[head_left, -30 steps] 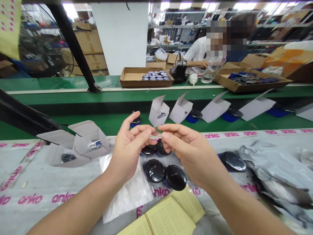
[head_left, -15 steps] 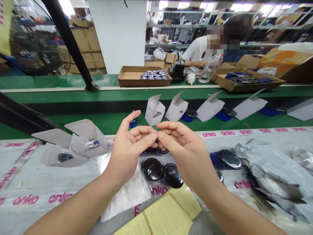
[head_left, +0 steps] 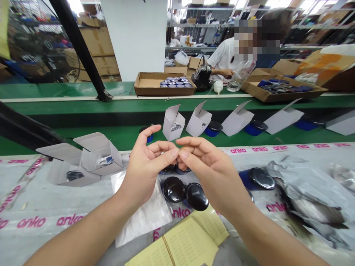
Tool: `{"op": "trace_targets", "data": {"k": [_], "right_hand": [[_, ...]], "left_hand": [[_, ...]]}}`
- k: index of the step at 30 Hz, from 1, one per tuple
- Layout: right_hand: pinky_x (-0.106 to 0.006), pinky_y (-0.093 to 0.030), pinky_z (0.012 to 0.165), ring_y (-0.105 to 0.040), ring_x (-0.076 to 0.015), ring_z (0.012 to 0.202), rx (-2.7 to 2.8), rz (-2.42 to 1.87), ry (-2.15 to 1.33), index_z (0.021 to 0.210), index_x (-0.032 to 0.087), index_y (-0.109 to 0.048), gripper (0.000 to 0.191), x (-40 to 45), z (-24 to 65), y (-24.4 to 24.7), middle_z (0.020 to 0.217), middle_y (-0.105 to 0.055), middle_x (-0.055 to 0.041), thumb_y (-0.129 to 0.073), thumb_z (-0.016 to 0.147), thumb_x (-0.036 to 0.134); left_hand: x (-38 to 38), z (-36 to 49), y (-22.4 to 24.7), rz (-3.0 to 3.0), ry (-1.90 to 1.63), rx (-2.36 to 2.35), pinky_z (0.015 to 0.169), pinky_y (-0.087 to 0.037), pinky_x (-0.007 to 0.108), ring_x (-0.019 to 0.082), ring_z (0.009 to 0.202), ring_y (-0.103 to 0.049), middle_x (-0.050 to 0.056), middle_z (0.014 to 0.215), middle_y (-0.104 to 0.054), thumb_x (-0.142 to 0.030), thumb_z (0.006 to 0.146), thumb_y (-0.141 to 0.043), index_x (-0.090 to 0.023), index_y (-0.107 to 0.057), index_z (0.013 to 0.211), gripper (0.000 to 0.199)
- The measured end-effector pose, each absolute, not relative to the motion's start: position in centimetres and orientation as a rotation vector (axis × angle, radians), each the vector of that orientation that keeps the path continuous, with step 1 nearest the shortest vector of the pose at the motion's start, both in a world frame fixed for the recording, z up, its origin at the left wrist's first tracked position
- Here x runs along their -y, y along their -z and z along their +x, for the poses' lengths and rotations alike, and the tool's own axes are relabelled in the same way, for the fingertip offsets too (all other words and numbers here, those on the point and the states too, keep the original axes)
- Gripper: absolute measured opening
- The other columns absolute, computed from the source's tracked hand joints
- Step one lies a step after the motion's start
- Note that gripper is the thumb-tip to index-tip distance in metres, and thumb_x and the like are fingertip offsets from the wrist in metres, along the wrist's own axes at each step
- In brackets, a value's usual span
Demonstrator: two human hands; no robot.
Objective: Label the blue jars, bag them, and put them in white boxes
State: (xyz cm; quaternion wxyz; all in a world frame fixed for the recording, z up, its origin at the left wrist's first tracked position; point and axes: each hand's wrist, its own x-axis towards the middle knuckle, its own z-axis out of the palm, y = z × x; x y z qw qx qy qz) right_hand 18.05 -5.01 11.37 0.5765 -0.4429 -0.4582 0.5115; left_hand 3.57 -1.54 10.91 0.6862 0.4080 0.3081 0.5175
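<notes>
A tabletop (head_left: 44, 201) covered in pale plastic film, crossed by pink-lettered "anko" tape, fills the foreground; behind it runs a long green ledge (head_left: 122, 142). Two bare hands meet over the tabletop's middle. The left hand (head_left: 145, 166) has its index finger raised and its thumb narrowly pinched towards the other fingers; the right hand (head_left: 213, 162) is also narrowly pinched, thumb tip beside the left's. Whether anything is between the fingertips cannot be told. Across the ledge, a person (head_left: 222, 51) in white sits between two cardboard trays (head_left: 163, 91) of blue items. A crumpled grey plastic bag (head_left: 310, 181) lies at right, banded yellow printed sheets (head_left: 183, 240) at front, and white plastic bags (head_left: 144, 225) under the left forearm. Open white boxes (head_left: 102, 162) stand at left, more along the ledge. Round black-lidded blue containers (head_left: 173, 189) cluster just below the hands; others sit between the ledge's boxes. Smallest is a white squeeze bottle (head_left: 218, 87).
</notes>
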Motion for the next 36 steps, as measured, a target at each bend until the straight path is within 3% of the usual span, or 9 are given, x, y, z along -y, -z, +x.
{"op": "trace_targets", "data": {"k": [13,18,23,28,36], "right_hand": [[-0.028,-0.057,0.076,-0.069,-0.0147,0.083,1.324,-1.147,-1.159,0.102,0.029,-0.079,0.019,4.5,21.7,-12.7,0.091,-0.076,-0.0005,-0.082,0.086,0.038],[-0.03,-0.054,0.071,-0.068,-0.0179,0.081,1.605,-1.239,-0.96,0.092,0.028,-0.082,0.009,3.8,22.6,-14.4,0.09,-0.078,-0.0015,-0.078,0.087,0.035],[-0.029,-0.043,0.054,-0.059,-0.0152,0.062,1.994,-1.342,-0.865,0.083,0.026,-0.082,0.02,3.0,22.7,-16.4,0.076,-0.075,-0.0018,-0.067,0.091,0.038],[-0.032,-0.043,0.061,-0.063,-0.0178,0.069,2.191,-1.366,-0.753,0.08,0.028,-0.082,0.015,2.5,21.7,-16.7,0.082,-0.075,-0.0022,-0.068,0.086,0.025],[-0.03,-0.034,0.053,-0.049,-0.0122,0.055,2.432,-1.449,-0.556,0.064,0.024,-0.071,0.021,2.5,20.7,-16.3,0.072,-0.067,-0.0011,-0.064,0.08,0.013]], "left_hand": [[1.3,2.8,-11.5,0.952,-1.009,-0.715,0.07,-0.052,0.027,0.012,0.068,-0.066,-0.003,0.075,-0.073,-0.015,0.075,-0.085,-0.021,-0.043,0.136,0.074],[1.2,2.4,-11.5,0.988,-0.885,-0.704,0.068,-0.052,0.027,0.013,0.069,-0.065,-0.002,0.076,-0.073,-0.016,0.074,-0.085,-0.022,-0.039,0.142,0.082],[1.3,2.5,-11.7,1.076,-0.815,-0.79,0.068,-0.05,0.027,0.015,0.069,-0.067,-0.002,0.074,-0.072,-0.011,0.073,-0.082,-0.023,-0.035,0.149,0.09],[1.4,2.7,-11.6,1.15,-0.815,-0.883,0.068,-0.049,0.028,0.016,0.068,-0.067,-0.003,0.071,-0.07,-0.007,0.069,-0.081,-0.027,-0.034,0.154,0.099],[1.5,2.5,-11.3,1.167,-0.817,-0.872,0.054,-0.042,0.025,0.014,0.055,-0.061,-0.005,0.065,-0.066,0.0,0.065,-0.078,-0.029,-0.042,0.152,0.099]]}}
